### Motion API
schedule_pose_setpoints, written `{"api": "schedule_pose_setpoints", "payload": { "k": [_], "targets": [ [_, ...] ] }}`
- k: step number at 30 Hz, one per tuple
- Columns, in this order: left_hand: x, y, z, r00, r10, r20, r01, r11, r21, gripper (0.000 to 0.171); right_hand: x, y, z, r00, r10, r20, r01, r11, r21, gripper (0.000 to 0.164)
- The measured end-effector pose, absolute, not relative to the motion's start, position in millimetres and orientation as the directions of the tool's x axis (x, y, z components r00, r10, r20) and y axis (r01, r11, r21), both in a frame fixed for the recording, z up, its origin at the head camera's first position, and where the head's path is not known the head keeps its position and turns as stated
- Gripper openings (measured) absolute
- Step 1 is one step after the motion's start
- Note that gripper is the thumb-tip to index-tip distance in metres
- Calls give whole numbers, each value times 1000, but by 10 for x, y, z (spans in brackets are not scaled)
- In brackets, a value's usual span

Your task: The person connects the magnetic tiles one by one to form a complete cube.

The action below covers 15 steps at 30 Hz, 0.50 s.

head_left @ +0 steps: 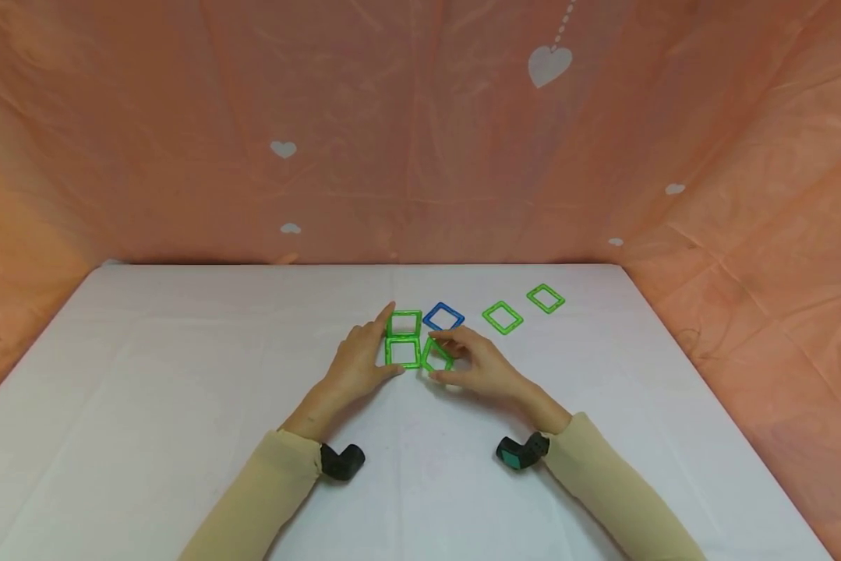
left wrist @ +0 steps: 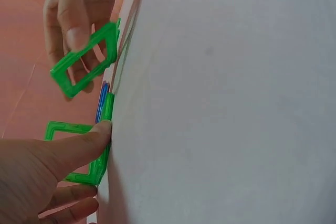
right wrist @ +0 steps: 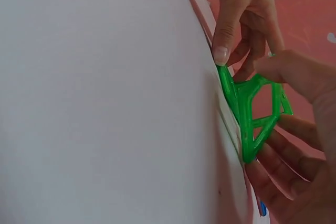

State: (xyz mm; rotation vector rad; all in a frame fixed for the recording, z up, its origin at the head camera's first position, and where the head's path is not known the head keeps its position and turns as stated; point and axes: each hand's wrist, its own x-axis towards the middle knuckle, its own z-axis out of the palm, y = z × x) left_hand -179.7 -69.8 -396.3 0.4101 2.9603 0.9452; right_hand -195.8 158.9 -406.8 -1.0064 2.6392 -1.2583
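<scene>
Two green square magnetic tiles meet along one edge in front of my left hand (head_left: 357, 362). The near tile (head_left: 411, 365) lies by the thumb, and the far tile (head_left: 406, 313) stands up from the table in the left wrist view. My left hand grips this pair, thumb on the near edge and fingers along the left side. My right hand (head_left: 482, 362) pinches a third green square tile (right wrist: 247, 114) between thumb and fingers, tilted, right beside the near tile. Part of a blue square tile (head_left: 453, 310) shows just beyond the right fingers.
Two more green square tiles, a nearer one (head_left: 492, 308) and a farther one (head_left: 554, 292), lie at the back right of the white-covered table (head_left: 181, 374). Orange cloth (head_left: 392, 156) with white hearts hangs behind the table and at both sides.
</scene>
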Motion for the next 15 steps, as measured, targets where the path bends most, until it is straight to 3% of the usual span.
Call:
{"api": "schedule_pose_setpoints", "payload": {
  "k": [15],
  "targets": [
    [-1788,-717,-3972,-961,255,104,268,781,564,97,-2039,1520,-4133,-817,-504,279,-496,367,-787,65]
  ]
}}
